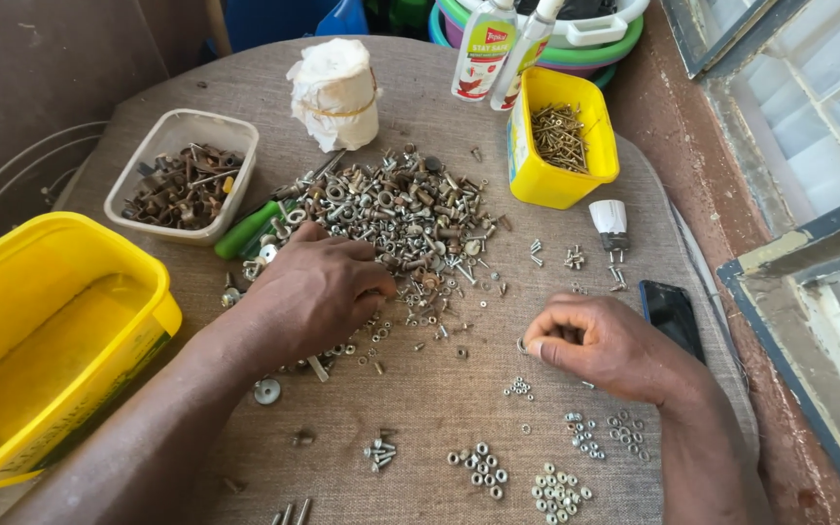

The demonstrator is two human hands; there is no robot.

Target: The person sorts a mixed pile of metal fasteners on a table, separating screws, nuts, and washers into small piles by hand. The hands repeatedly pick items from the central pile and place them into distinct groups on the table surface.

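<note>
Our left hand (318, 292) lies fingers-down in the mixed hardware pile (396, 209); right hand (600, 342) is pinched narrow, contents unclear. About 6 small sorted clusters (478, 465) sit on the counter (439, 389); most of the pile looks unsorted.

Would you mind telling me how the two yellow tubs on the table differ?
The big yellow tub at the left edge looks empty; the small yellow tub at the far right holds screws. The big one is wide and shallow-looking, the small one narrow. Both are yellow, open-topped plastic.
</note>
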